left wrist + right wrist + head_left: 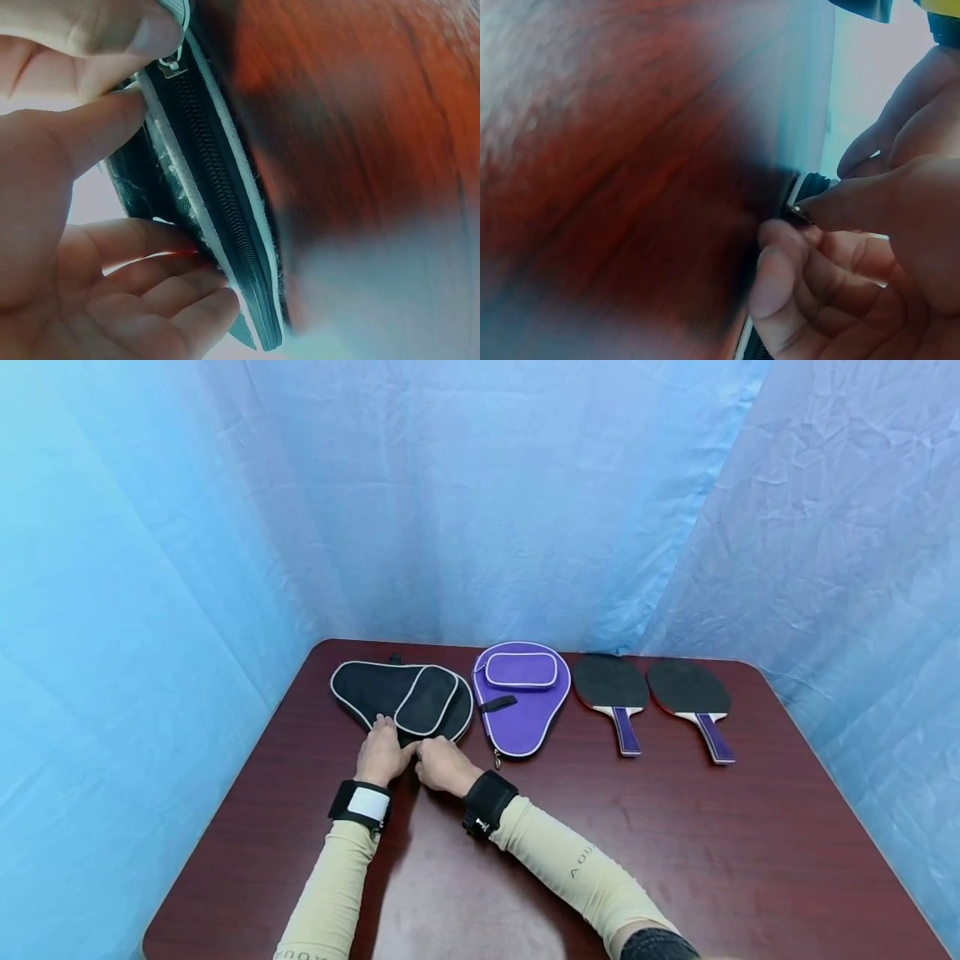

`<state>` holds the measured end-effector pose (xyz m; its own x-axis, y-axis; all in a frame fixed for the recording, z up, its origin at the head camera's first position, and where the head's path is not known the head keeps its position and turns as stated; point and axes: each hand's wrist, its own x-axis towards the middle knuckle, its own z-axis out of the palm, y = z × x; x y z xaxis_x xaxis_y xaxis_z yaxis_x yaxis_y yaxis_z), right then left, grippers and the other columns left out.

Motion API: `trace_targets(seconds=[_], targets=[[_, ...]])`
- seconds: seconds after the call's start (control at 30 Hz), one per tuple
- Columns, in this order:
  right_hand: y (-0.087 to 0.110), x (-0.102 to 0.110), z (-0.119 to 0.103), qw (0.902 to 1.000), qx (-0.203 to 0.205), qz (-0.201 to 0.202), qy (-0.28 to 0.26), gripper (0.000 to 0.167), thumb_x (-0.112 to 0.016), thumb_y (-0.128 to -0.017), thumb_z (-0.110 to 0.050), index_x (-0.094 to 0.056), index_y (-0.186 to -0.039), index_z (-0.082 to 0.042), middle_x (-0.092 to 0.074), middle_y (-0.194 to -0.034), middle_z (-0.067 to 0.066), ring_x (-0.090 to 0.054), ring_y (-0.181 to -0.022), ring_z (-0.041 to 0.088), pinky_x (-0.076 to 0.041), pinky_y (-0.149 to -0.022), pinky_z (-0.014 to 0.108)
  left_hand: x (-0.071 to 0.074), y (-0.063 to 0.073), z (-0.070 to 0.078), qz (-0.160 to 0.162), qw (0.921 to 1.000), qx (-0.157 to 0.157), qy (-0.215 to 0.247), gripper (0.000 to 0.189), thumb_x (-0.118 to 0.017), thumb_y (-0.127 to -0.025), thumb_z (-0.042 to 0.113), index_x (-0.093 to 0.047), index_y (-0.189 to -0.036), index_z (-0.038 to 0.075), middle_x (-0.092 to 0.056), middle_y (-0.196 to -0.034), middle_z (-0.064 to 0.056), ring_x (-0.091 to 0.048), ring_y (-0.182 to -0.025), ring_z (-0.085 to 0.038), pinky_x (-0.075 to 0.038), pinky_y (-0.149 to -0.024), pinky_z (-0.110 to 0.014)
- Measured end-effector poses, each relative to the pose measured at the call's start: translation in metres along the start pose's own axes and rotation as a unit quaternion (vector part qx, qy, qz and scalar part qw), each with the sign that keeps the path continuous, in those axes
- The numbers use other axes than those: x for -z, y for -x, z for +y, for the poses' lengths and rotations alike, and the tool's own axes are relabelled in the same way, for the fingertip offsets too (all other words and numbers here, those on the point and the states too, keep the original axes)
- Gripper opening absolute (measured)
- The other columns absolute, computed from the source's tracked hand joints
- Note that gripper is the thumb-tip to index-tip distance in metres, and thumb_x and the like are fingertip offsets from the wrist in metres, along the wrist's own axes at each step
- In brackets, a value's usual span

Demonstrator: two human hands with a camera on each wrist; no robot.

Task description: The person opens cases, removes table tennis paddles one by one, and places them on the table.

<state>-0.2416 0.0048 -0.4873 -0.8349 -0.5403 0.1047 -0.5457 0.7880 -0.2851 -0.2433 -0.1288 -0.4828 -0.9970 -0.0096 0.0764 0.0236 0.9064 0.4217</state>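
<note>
A black paddle case (369,683) with pale piping lies on its side at the table's back left. My left hand (381,753) presses its near edge, fingers extended over the fabric and thumb stretched toward my right hand. Along that edge runs a dark zipper (217,172), its teeth closed over the stretch seen in the left wrist view. Thumb and curled fingers of my right hand (447,766) pinch the metal zipper pull (175,63), close beside the left thumb. In the right wrist view, the right fingers mostly cover the pull.
Just right of the black case lies a purple paddle case (522,718) with a small front pocket. Farther right are two table tennis paddles, a nearer one (609,681) and an outer one (692,687), black faces up. Blue curtains (480,502) hang behind the dark wooden table (675,843).
</note>
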Motion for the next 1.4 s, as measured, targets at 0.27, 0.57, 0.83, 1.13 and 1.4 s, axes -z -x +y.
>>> trace_targets(seconds=[0.27, 0.57, 0.83, 1.13, 1.4], targets=[[0.001, -0.002, 0.0, 0.9998, -0.01, -0.018, 0.001, 0.02, -0.064, -0.089, -0.009, -0.057, -0.07, -0.013, -0.065, -0.067, 0.003, -0.07, -0.072, 0.02, -0.056, -0.063, 0.032, 0.001, 0.001, -0.003, -0.014, 0.9998, -0.007, 0.009, 0.076, -0.071, -0.091, 0.028, -0.038, -0.14, -0.021, -0.033, -0.149, -0.039, -0.04, -0.137, -0.047, -0.039, -0.109, -0.052], [0.004, 0.004, 0.014, 0.9989, 0.005, -0.047, -0.006, 0.023, -0.064, -0.09, -0.01, -0.062, -0.068, -0.013, -0.06, -0.063, -0.003, -0.064, -0.067, 0.016, -0.05, -0.061, 0.027, 0.008, 0.003, -0.005, -0.025, 0.9994, -0.016, 0.019, 0.076, -0.07, -0.092, 0.026, -0.035, -0.142, -0.02, -0.029, -0.152, -0.037, -0.029, -0.143, -0.048, -0.031, -0.115, -0.054], [0.01, 0.017, 0.04, 0.9941, 0.059, -0.091, 0.005, 0.021, -0.065, -0.087, -0.01, -0.06, -0.067, -0.015, -0.054, -0.064, -0.008, -0.057, -0.066, 0.014, -0.046, -0.065, 0.026, 0.016, 0.003, -0.007, -0.027, 0.9993, -0.018, 0.022, 0.079, -0.07, -0.092, 0.028, -0.033, -0.144, -0.019, -0.026, -0.153, -0.037, -0.024, -0.145, -0.047, -0.026, -0.117, -0.053], [0.018, 0.032, 0.064, 0.9931, 0.021, -0.111, 0.03, 0.029, -0.062, -0.083, -0.003, -0.054, -0.058, -0.016, -0.05, -0.059, -0.007, -0.049, -0.06, 0.012, -0.041, -0.056, 0.024, 0.021, 0.003, -0.011, -0.032, 0.9989, -0.022, 0.026, 0.084, -0.071, -0.091, 0.03, -0.029, -0.147, -0.017, -0.023, -0.156, -0.035, -0.019, -0.147, -0.047, -0.02, -0.119, -0.054], [0.018, 0.034, 0.06, 0.9865, -0.15, -0.06, 0.026, 0.006, -0.066, -0.08, -0.007, -0.069, -0.079, -0.003, -0.07, -0.09, 0.018, -0.068, -0.08, 0.03, -0.057, -0.068, 0.04, 0.02, 0.002, -0.01, -0.027, 0.9992, -0.029, 0.011, 0.075, -0.067, -0.095, 0.029, -0.033, -0.147, -0.014, -0.025, -0.156, -0.033, -0.019, -0.148, -0.045, -0.019, -0.12, -0.054]])
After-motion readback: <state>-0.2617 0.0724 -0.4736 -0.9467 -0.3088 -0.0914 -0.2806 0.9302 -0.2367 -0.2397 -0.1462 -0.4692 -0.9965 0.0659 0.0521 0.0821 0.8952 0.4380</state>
